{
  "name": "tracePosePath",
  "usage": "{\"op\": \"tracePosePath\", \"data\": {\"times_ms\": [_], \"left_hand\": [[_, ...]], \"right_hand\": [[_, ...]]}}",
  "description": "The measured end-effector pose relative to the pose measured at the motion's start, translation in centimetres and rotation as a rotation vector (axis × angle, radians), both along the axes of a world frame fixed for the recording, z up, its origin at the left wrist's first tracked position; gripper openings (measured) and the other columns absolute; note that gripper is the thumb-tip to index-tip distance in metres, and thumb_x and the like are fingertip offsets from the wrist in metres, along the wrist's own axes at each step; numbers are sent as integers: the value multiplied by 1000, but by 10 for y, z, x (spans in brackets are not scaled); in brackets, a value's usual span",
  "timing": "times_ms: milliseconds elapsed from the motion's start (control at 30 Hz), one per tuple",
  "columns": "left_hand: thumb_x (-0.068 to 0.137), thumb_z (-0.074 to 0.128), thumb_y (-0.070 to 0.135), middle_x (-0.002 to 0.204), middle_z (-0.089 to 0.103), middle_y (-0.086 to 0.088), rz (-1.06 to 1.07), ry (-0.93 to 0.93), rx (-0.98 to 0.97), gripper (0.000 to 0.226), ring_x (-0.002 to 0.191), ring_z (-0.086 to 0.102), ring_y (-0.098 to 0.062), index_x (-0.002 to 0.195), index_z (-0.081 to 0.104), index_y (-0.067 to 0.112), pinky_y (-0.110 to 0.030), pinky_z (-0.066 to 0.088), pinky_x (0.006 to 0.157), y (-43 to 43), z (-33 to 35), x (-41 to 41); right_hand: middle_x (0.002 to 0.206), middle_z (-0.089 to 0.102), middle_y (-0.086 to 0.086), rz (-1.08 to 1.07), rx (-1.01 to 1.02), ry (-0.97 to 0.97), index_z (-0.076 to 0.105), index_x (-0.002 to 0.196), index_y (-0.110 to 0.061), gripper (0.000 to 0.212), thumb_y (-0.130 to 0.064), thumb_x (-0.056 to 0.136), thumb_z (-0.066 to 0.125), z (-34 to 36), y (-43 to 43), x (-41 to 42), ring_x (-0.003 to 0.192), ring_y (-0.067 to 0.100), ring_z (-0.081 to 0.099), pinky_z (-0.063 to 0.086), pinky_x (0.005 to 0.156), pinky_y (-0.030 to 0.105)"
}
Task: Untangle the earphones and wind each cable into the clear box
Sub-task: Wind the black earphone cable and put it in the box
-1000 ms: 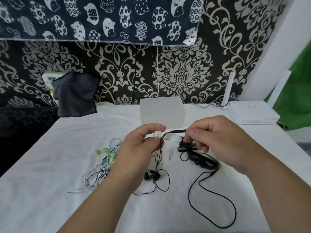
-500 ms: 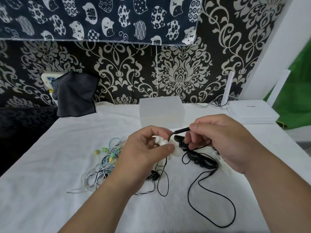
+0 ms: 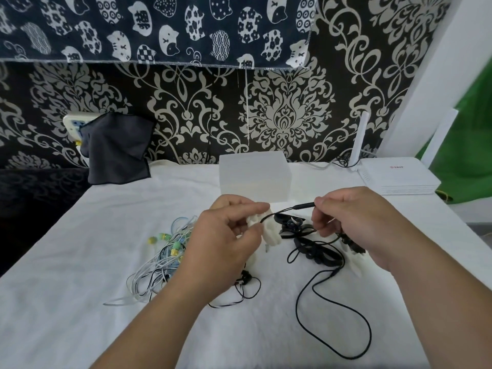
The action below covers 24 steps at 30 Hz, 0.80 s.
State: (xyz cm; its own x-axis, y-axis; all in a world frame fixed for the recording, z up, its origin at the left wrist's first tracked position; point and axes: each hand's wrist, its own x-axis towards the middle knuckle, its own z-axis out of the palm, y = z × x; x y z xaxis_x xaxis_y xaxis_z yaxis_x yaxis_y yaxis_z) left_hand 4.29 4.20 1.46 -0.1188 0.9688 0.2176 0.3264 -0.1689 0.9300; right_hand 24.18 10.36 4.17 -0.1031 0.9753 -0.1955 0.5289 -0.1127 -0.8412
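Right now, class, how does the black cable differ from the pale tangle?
The black cable is dark; the pale tangle is white and blue. The right hand pinches the black cable; no hand holds the tangle. The cable trails in one open loop; the tangle is heaped. Both are outside the box.
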Motion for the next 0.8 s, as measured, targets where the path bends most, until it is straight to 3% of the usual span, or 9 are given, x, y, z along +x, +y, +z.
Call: {"op": "tracePosePath", "data": {"times_ms": [100, 167, 267, 333, 433, 533, 633, 733, 800], "left_hand": [[83, 67, -10, 77, 57, 14, -5, -30, 11, 33, 59, 53, 4, 102, 75, 15, -5, 41, 62, -1, 1, 1], [82, 67, -10, 73, 63, 10, -39, -85, -23, 31, 54, 55, 4, 100, 74, 15, -6, 41, 56, -2, 2, 3], [81, 68, -10, 70, 70, 8, -86, -137, -44, 28, 55, 61, 0, 93, 73, 15, -8, 43, 55, -3, 4, 5], [79, 71, -10, 70, 70, 12, -90, -110, -14, 27, 63, 64, -2, 91, 73, 15, -10, 46, 61, -3, 3, 4], [76, 72, -12, 76, 70, 14, -76, -75, 26, 31, 71, 66, -2, 88, 73, 16, -11, 49, 70, -2, 3, 2], [75, 73, -13, 79, 70, 15, -53, -35, 44, 33, 74, 66, -3, 86, 72, 18, -12, 50, 74, -1, 3, -2], [74, 73, -12, 80, 70, 15, -53, 11, 52, 33, 74, 65, -3, 84, 73, 19, -11, 49, 73, -1, 4, -5], [74, 71, -12, 74, 68, 17, -58, 0, 28, 32, 70, 63, -1, 83, 73, 18, -11, 48, 69, -2, 8, -7], [75, 69, -14, 67, 65, 19, -56, -32, 14, 30, 66, 60, 0, 83, 73, 15, -11, 45, 63, -1, 10, -10]], "right_hand": [[77, 75, 4, 32, -52, -89, 73, 77, -10, 29, -24, 96, 57, -3, 1, 1, 65, 16, 67, 37, 48, 16], [82, 76, -2, 60, -32, -114, 75, 84, -17, 24, -28, 95, 57, -4, 0, 0, 80, 18, 70, 38, 56, 22], [97, 77, -9, 227, -23, 99, 76, 98, -27, 24, -40, 97, 57, -4, -4, -7, 101, 11, 69, 47, 92, 32], [105, 77, -2, 382, -74, 243, 76, 105, -24, 34, -52, 93, 60, -6, -6, -10, 107, 14, 69, 42, 107, 42], [84, 76, 4, 473, -107, 186, 76, 96, -18, 42, -57, 81, 71, -6, -6, -8, 84, 19, 68, 49, 93, 47], [50, 54, 0, 429, -71, 165, 72, 76, -11, 27, -36, 85, 72, 0, -5, -3, 53, 15, 50, 45, 68, 29], [51, 44, 0, 284, -15, 475, 69, 68, -13, 21, -29, 82, 67, 9, -5, -2, 48, 14, 39, 49, 69, 29], [56, 45, -1, 62, 85, 913, 65, 71, -14, 20, -28, 84, 60, 23, 0, 2, 53, 15, 45, 53, 72, 34], [61, 52, -1, -23, 149, 1093, 61, 74, -15, 21, -30, 88, 56, 31, 4, 9, 59, 15, 54, 56, 75, 34]]}}
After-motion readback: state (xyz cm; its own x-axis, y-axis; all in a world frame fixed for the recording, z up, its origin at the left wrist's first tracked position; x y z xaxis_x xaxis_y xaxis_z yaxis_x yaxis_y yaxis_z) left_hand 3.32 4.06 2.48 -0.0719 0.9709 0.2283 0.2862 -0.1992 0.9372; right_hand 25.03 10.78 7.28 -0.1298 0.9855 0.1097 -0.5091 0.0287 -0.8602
